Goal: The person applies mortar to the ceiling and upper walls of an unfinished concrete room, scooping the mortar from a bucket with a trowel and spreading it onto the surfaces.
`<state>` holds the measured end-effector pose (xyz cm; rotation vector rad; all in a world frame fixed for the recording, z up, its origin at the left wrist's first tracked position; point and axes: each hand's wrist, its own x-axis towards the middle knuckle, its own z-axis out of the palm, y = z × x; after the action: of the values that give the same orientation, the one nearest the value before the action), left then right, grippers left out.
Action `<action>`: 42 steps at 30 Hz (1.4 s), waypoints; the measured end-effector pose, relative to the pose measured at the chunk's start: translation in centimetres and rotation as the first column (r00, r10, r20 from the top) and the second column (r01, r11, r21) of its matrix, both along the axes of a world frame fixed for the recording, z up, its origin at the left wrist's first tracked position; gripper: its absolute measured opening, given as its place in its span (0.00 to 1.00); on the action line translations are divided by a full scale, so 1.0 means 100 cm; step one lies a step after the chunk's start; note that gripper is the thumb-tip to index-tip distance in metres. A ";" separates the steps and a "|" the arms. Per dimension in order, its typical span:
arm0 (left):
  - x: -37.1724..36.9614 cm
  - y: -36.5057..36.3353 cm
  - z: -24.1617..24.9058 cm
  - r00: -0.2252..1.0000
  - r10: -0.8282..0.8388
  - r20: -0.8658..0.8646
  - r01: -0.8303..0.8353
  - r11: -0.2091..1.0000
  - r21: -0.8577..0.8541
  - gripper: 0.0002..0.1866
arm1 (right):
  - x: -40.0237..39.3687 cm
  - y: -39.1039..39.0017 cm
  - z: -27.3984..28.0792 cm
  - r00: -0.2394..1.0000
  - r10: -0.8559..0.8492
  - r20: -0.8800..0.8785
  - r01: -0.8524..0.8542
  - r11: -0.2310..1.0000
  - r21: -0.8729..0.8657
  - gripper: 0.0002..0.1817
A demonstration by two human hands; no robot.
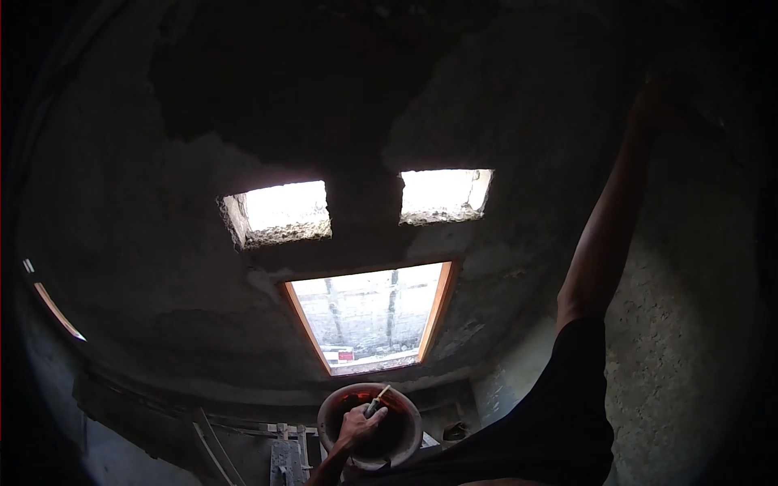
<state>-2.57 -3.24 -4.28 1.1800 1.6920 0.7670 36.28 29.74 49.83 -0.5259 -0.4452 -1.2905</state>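
**A:** Where is your left hand?

**B:** Your left hand [359, 423] is low in the view, at the bottom centre. It is closed around the handle of a tool [378, 398], which pokes up and to the right out of your fist. I can't make out the working end, so I call it only a tool; its pale handle is all that shows.

**A:** And what is under it?

**B:** A round metal pan [332, 415], dark and reddish inside, with a worn rim. Your fist sits over its middle, inside the rim. What the pan holds is too dark to tell.

**A:** The right hand?

**B:** Your right arm runs up along the right side of the view, bare from the black sleeve [567, 405] upward. The right hand [666, 95] is high up, against the rough plastered wall [146, 267]. It is in deep shadow, so I can't tell whether the fingers are spread or curled, or whether they hold anything.

**A:** What else is around you?

**B:** A window opening with an orange wooden frame [438, 301] sits just above the pan. Above that are two small vent openings [285, 209], side by side, both bright with daylight. Beside the pan at the bottom are grey timber pieces [285, 454], dim and hard to read.
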 end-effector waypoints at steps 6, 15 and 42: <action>0.003 -0.011 0.009 1.000 -0.004 -0.020 0.002 0.992 -0.123 0.22 | -0.106 0.161 -0.066 0.972 -0.183 -0.149 0.162 0.977 -0.139 0.39; 0.007 -0.003 0.047 0.999 -0.038 -0.005 0.037 0.997 -0.061 0.23 | -0.284 0.176 -0.157 0.465 0.871 -0.159 -0.688 0.243 -0.684 0.36; 0.062 0.024 -0.027 0.971 -0.120 0.204 0.121 0.993 0.011 0.19 | -0.105 -0.356 -0.625 0.562 -0.189 -0.805 -0.029 -0.977 0.209 0.18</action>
<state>3.61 -0.86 -7.03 1.1500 1.4384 0.7831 25.82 -5.89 -12.66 1.8222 1.7896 -1.8656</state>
